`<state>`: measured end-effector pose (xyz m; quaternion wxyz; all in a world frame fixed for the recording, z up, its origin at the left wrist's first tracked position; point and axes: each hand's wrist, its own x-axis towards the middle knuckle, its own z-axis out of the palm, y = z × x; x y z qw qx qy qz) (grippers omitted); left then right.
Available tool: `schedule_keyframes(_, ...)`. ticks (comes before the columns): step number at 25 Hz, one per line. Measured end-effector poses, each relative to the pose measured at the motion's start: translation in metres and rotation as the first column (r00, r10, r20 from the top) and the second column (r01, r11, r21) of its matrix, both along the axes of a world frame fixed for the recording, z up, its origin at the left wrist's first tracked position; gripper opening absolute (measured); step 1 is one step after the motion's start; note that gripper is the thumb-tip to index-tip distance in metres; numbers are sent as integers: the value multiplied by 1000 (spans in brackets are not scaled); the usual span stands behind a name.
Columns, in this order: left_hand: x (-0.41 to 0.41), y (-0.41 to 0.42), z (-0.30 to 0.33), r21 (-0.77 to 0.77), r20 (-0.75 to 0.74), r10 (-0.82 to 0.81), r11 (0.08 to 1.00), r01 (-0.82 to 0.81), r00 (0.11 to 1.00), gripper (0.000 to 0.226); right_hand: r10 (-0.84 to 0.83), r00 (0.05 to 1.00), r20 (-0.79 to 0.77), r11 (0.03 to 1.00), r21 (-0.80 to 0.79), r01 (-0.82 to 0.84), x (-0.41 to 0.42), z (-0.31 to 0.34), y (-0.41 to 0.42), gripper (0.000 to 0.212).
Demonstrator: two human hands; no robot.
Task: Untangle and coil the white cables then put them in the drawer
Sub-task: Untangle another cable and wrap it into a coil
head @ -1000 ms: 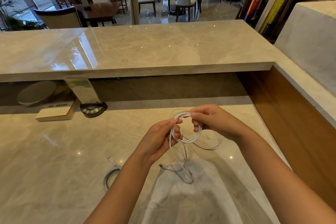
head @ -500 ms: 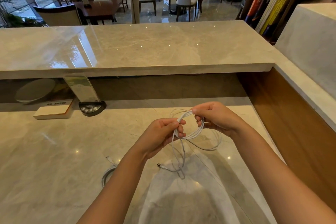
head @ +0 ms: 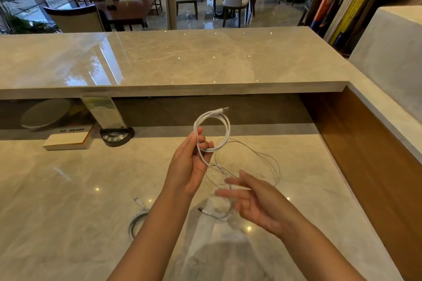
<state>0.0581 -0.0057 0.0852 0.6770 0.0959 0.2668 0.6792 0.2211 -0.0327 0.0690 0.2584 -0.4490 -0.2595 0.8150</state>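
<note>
My left hand is raised over the marble desk and pinches a white cable wound into a small loop, its plug sticking out at the top. The cable's loose rest trails down to the desk in wide thin curves, ending in a plug. My right hand hovers lower and to the right, blurred, fingers spread, palm up; the slack passes by its fingertips and I cannot tell if it touches. A second white cable lies coiled on the desk, left of my left forearm. No drawer is in view.
A raised marble counter ledge runs across the back. Under it sit a book, a black base with a clear sign holder and a pale dish. A wooden side panel closes the desk on the right.
My right hand let go of the loop and dropped down to the right with fingers spread. My left hand lifted the loop higher, plug end now on top.
</note>
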Motion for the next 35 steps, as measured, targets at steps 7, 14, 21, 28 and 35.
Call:
schedule_keyframes(7, 5, -11, -6, -25, -65, -7, 1000, 6, 998, 24, -483, 867, -126, 876, -68, 478, 12, 22, 40, 14)
schedule_keyframes(14, 9, -13, -7, -18, -37, 35, 999, -36, 999, 24, -70, 982, -176, 979, -201, 33, -13, -13, -2, 53)
schedule_keyframes(21, 7, -26, -23, -97, -70, 38, 994, -45, 997, 23, -609, 733, -304, 793, -195, 578, 10, -1, 31, 16)
schedule_keyframes(28, 11, -28, -28, -160, 79, 12, 987, 0, 997, 25, -619, 784, 53, 710, 464, 529, 22, 10, 22, 27)
schedule_keyframes(35, 17, -31, -14, -141, 99, -129, 980, 143, 987, 22, -102, 632, 768, 631, 541, -556, 24, 6, 23, 25)
